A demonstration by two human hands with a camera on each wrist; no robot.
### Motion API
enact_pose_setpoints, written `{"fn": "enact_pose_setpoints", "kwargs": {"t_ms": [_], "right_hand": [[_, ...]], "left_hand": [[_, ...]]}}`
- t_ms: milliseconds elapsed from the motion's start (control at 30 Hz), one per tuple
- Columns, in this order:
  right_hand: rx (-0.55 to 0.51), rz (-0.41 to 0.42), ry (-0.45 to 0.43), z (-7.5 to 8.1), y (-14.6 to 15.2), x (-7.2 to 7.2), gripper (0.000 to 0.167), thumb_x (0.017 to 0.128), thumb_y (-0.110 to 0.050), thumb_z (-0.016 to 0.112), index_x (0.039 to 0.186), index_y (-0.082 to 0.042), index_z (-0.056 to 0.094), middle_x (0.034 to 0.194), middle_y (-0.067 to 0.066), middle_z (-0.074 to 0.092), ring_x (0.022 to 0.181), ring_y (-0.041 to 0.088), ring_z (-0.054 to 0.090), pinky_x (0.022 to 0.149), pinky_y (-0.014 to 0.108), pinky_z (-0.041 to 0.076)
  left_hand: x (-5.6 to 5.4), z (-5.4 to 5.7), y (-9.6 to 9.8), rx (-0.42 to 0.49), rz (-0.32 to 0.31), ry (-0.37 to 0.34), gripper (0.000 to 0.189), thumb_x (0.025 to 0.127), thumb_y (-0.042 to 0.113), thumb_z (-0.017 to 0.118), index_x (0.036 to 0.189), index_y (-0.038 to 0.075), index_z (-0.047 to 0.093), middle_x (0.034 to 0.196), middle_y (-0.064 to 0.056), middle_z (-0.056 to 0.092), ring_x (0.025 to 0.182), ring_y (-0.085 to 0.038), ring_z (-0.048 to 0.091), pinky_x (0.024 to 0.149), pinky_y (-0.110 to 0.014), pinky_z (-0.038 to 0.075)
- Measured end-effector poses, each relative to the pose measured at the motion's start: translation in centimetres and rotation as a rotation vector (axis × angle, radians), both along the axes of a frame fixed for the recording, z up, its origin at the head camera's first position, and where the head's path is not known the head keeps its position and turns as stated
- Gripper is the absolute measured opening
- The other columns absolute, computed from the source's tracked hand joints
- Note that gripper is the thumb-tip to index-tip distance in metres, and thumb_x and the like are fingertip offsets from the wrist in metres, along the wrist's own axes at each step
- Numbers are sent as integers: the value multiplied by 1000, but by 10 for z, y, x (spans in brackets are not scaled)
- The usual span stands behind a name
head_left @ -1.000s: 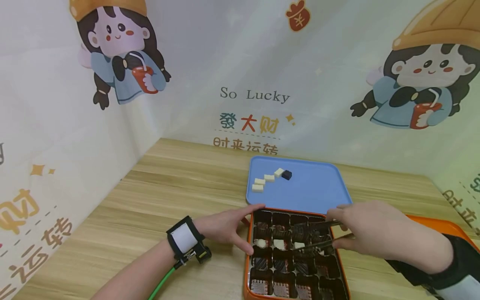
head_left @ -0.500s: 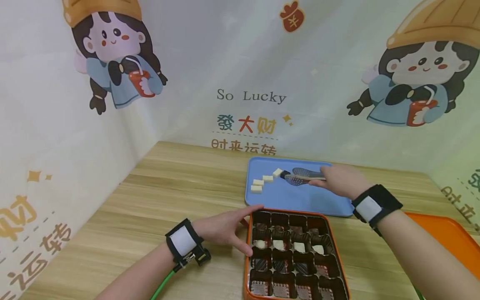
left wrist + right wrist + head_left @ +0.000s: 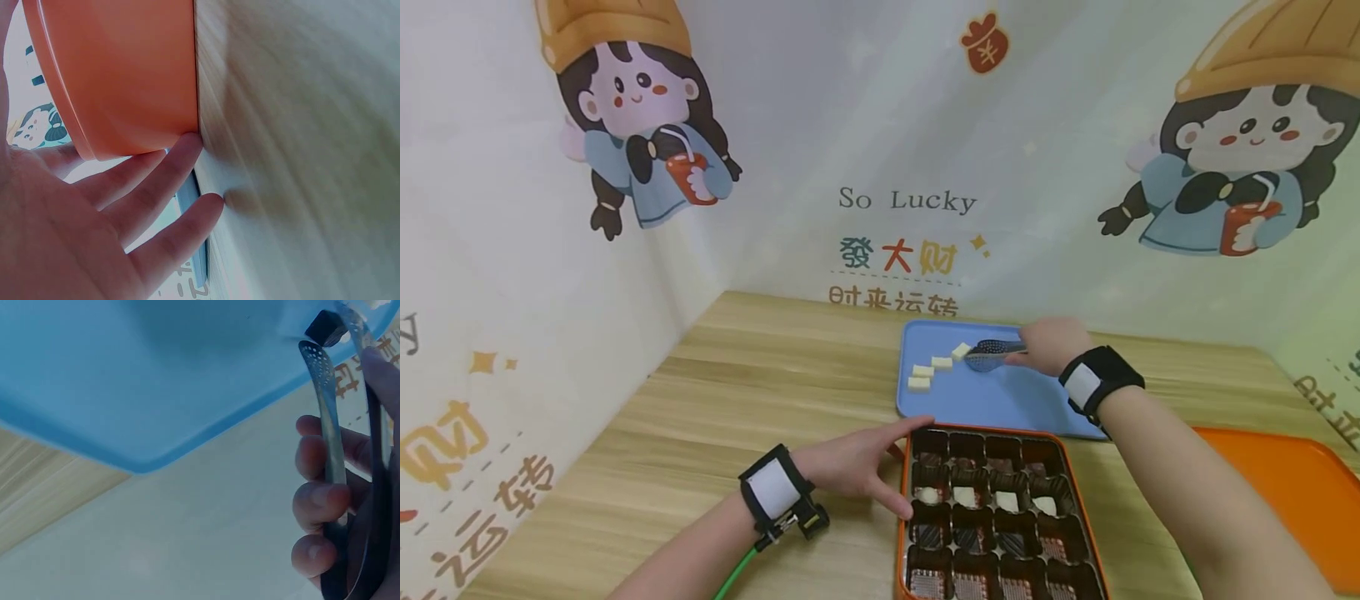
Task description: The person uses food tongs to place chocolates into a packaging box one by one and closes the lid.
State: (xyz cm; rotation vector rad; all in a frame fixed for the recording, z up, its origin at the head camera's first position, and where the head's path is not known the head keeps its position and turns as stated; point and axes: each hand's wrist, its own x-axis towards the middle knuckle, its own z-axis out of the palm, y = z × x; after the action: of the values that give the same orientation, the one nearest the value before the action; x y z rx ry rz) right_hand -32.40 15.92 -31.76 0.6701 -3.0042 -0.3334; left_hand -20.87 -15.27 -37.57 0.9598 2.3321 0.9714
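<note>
behind the left hand and right hand, black straps with white patches are sitting, the left one trailing green cable.

On the pale cloth, above and left of the right fingers, stands "So Lucky", with 發大财 below and 时来运转 lowest, just at the desk. High above those fingers, a red money bag bears a ¥-like sign. Well left of the left fingers, the cloth shows 财 over 运转. Brown characters well right of the right fingers are too cropped to read.
</note>
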Motion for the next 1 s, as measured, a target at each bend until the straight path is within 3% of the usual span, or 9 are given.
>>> {"fn": "enact_pose_setpoints", "kwargs": {"t_ms": [133, 367, 567, 600, 667, 767, 833, 900, 1000], "right_hand": [[-15, -16, -5, -4, -5, 2, 41, 99, -39, 70, 73, -9, 59, 61, 0, 51, 58, 17, 52, 54, 28, 36], [-77, -23, -81, -2, -4, -3, 32, 100, -31, 70, 80, -6, 65, 68, 4, 59, 63, 20, 56, 60, 33, 45], [-123, 3, -128, -14, 9, 0, 37, 105, -28, 62, 116, 7, 68, 100, 19, 73, 89, 33, 70, 80, 48, 57], [-134, 13, -130, -17, 13, 2, 41, 106, -28, 61, 123, 9, 66, 107, 22, 73, 95, 36, 70, 84, 50, 57], [-184, 46, -130, -19, 22, 10, 42, 106, -27, 61, 125, 11, 64, 105, 24, 72, 93, 37, 70, 83, 51, 56], [-293, 82, -136, -18, 36, 27, 31, 106, -25, 61, 109, 6, 62, 85, 16, 66, 72, 28, 63, 67, 41, 51], [-349, 116, -123, -16, 46, 39, 24, 105, -23, 62, 95, -3, 56, 70, 6, 51, 59, 19, 48, 58, 34, 37], [-373, 138, -111, -12, 54, 52, 24, 105, -22, 63, 91, -7, 51, 67, 1, 42, 57, 14, 39, 58, 31, 30], [-363, 174, -66, -4, 64, 72, 24, 103, -22, 66, 90, -10, 50, 66, -3, 40, 56, 10, 35, 56, 29, 27]], "left_hand": [[2, -1, 2, -2, 5, -6, 110, 85, 23, 88, 168, 13, 17, 167, -18, 30, 134, -32, 56, 116, -46, 41], [0, -1, 1, -3, -2, -3, 109, 86, 22, 88, 168, 13, 16, 167, -19, 29, 133, -32, 56, 114, -45, 43], [1, -2, 2, -3, 8, -10, 109, 86, 24, 88, 168, 14, 17, 168, -17, 29, 134, -32, 56, 115, -47, 42], [1, -3, 2, -3, 9, -10, 109, 85, 24, 88, 168, 14, 17, 168, -18, 30, 133, -32, 56, 116, -47, 41], [2, -4, 2, -2, 5, -15, 109, 86, 24, 88, 168, 13, 17, 168, -18, 29, 134, -32, 56, 116, -48, 41], [2, -4, 2, 2, 2, -25, 109, 86, 23, 88, 168, 14, 16, 168, -16, 29, 134, -31, 55, 116, -46, 41], [1, -4, 2, 4, -1, -22, 109, 86, 23, 88, 168, 14, 16, 168, -16, 29, 134, -30, 55, 115, -44, 42], [0, -3, 1, 5, 2, -20, 109, 86, 23, 88, 168, 14, 16, 168, -15, 30, 133, -29, 56, 114, -43, 43], [0, -3, 0, 0, 8, -7, 110, 86, 24, 88, 168, 14, 16, 167, -17, 30, 133, -30, 56, 114, -45, 43]]}}
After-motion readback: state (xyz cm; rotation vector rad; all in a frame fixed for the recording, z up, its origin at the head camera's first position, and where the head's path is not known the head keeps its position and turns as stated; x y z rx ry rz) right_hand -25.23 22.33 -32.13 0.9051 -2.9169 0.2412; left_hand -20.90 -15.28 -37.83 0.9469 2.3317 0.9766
